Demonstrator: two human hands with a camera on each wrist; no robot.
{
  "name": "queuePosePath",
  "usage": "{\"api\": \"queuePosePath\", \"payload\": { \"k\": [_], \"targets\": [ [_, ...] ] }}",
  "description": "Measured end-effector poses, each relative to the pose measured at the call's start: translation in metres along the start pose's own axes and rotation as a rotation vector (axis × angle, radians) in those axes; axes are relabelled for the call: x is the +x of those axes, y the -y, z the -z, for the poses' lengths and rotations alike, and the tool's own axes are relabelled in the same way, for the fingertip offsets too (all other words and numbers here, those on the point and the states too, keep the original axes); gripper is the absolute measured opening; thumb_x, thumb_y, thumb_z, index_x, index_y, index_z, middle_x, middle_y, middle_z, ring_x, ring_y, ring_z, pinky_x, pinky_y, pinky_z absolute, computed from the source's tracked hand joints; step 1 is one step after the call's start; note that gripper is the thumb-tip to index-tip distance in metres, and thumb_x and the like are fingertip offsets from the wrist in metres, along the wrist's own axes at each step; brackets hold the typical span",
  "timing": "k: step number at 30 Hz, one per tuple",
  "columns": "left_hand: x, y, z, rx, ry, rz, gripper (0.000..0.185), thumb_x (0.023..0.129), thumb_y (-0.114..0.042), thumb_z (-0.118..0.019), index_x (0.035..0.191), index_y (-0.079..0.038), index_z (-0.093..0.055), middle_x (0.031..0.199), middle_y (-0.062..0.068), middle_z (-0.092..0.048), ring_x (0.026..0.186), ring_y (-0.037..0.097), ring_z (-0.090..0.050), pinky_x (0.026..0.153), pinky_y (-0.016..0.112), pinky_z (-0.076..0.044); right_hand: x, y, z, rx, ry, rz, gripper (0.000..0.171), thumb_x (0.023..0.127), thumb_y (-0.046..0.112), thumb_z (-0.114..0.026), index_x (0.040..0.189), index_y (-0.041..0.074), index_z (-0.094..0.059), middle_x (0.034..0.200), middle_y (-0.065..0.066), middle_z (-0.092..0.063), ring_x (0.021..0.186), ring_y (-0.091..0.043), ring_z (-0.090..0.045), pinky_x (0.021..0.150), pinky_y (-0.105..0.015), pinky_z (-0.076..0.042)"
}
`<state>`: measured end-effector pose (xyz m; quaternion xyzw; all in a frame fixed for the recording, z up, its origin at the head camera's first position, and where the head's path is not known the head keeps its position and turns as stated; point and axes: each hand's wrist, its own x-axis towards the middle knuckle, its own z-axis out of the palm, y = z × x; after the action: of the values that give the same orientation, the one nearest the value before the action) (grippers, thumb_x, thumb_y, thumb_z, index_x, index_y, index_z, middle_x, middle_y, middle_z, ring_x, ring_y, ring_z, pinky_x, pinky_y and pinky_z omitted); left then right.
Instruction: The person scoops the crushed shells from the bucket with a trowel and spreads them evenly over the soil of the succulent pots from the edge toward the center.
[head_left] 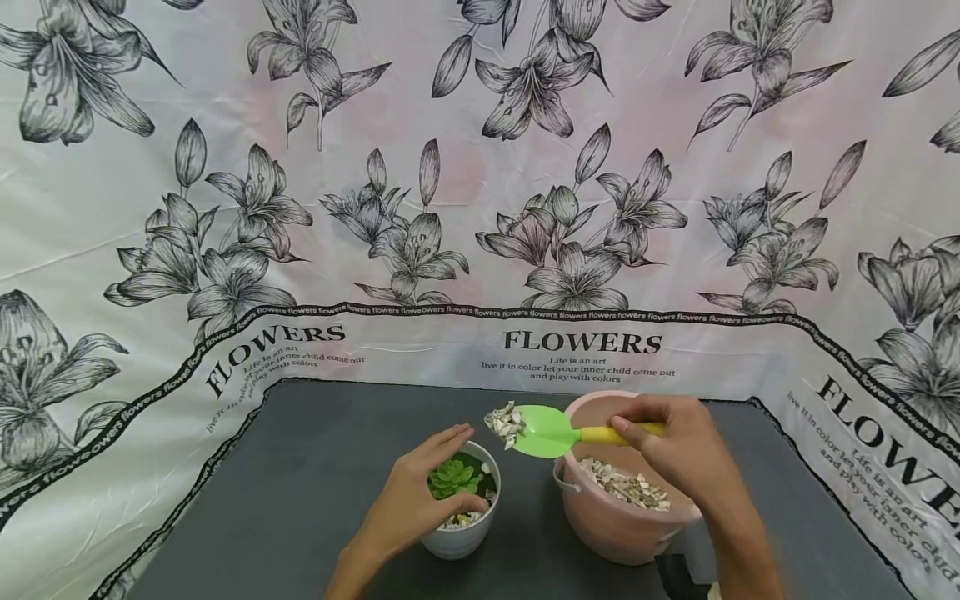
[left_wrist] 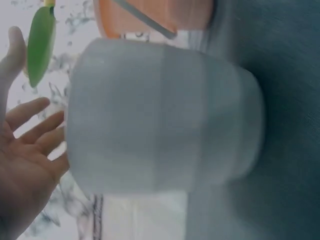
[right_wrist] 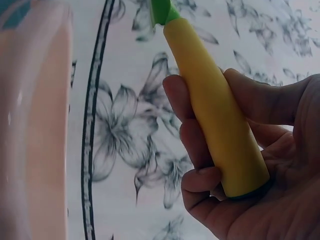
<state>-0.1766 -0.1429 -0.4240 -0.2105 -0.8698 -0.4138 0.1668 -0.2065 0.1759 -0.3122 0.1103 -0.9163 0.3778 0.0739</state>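
My right hand (head_left: 675, 442) grips the yellow handle (right_wrist: 215, 110) of a small garden trowel with a green blade (head_left: 546, 432). Pale stone chips (head_left: 506, 423) are heaped at the blade's tip, which points left in the air between pot and bucket. A white pot (head_left: 457, 543) stands on the table with a green succulent (head_left: 452, 477) in it and some chips on dark soil. Beside the pot's rim is my left hand (head_left: 416, 487), its fingers spread and extended; part of the pot is hidden behind it. Whether it touches the rim I cannot tell.
Right of the pot stands a pink bucket (head_left: 615, 529) with more stone chips (head_left: 626, 485) inside and a handle hanging at its side. A dark grey cloth (head_left: 300, 492) covers the table. Behind it hangs a flower-print curtain (head_left: 420, 350). Some dark object (head_left: 675, 575) lies near the right forearm.
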Motion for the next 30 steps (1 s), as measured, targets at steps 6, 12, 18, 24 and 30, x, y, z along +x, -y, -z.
{"api": "queuePosePath", "payload": {
  "k": [6, 12, 18, 24, 30],
  "targets": [
    [-0.021, 0.027, 0.013, -0.031, 0.006, 0.022, 0.103, 0.077, -0.057, -0.086, 0.163, -0.024, -0.039, 0.167, 0.017, -0.040, 0.148, 0.052, -0.042, 0.105, 0.072, -0.048, 0.005, 0.016, -0.026, 0.064, 0.066, 0.008, 0.012, 0.097, 0.014, -0.074, 0.104, 0.007, -0.082, 0.097, -0.007, -0.078, 0.080, -0.014, -0.065, 0.069, -0.029, -0.054],
    [-0.031, 0.056, 0.022, -0.314, 0.157, 0.137, 0.130, 0.075, -0.075, -0.076, 0.171, -0.024, -0.005, 0.173, 0.025, -0.021, 0.152, 0.058, -0.030, 0.112, 0.071, -0.044, 0.007, 0.026, -0.059, 0.023, 0.100, 0.089, 0.009, 0.095, 0.015, -0.074, 0.093, 0.012, -0.083, 0.089, -0.002, -0.076, 0.075, -0.011, -0.062, 0.069, -0.028, -0.052],
    [-0.026, 0.087, 0.014, -0.651, 0.317, 0.275, 0.136, 0.075, -0.059, -0.089, 0.170, -0.012, -0.002, 0.169, 0.031, -0.022, 0.148, 0.040, -0.044, 0.105, 0.025, -0.054, 0.010, 0.035, -0.089, 0.002, 0.104, 0.087, 0.011, 0.092, 0.009, -0.076, 0.085, 0.015, -0.081, 0.083, 0.000, -0.076, 0.071, -0.011, -0.060, 0.066, -0.028, -0.049],
    [-0.029, 0.097, 0.010, -0.710, 0.305, 0.220, 0.131, 0.074, -0.039, -0.096, 0.168, -0.006, -0.011, 0.163, 0.030, -0.031, 0.135, 0.018, -0.051, 0.104, 0.022, -0.054, 0.002, 0.060, -0.110, -0.195, 0.013, 0.276, 0.023, 0.076, -0.004, -0.077, 0.073, 0.019, -0.079, 0.072, 0.008, -0.070, 0.070, -0.010, -0.045, 0.060, -0.023, -0.039],
    [-0.026, 0.097, 0.010, -0.641, 0.255, 0.157, 0.131, 0.065, -0.054, -0.096, 0.164, -0.005, -0.026, 0.156, 0.025, -0.042, 0.130, 0.006, -0.053, 0.107, 0.016, -0.046, -0.002, 0.089, -0.120, -0.450, -0.082, 0.498, 0.054, 0.058, -0.013, -0.066, 0.056, 0.021, -0.024, 0.059, 0.010, -0.013, 0.064, -0.010, -0.011, 0.075, -0.030, -0.025]
  ]
}}
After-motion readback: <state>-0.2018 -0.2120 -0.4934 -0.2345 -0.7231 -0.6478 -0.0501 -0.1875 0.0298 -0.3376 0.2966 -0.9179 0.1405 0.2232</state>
